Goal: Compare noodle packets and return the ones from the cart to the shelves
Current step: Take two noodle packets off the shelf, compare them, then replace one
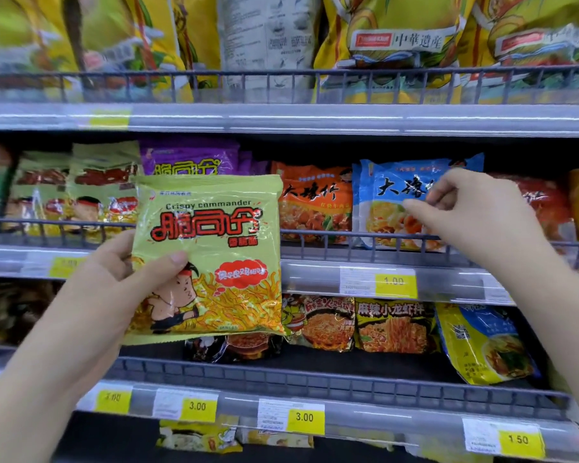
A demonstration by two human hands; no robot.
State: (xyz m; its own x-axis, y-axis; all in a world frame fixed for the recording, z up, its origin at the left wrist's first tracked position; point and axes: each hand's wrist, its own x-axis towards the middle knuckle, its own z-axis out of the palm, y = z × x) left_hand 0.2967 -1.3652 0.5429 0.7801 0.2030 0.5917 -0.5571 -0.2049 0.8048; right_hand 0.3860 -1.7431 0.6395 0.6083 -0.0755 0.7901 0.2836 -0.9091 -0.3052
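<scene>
Left hand (pixel 121 275) grips glossy green packet (pixel 214 228) (flat, crinkled rectangle)

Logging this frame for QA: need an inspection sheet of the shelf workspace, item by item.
Surface: middle shelf, wire rail in front, stocked with packets.
Job's things: green packet marked Crispy commander, held up before the shelf; blue packet standing on the middle shelf.
Clutter: orange packet, purple packet, price tag.
Hands: left hand grips the green packet's lower left; right hand at the blue packet, fingers curled, grip unclear.
Cables: nothing seen.
Surroundings: yellow bags on the shelf above; no cart in view.
</scene>
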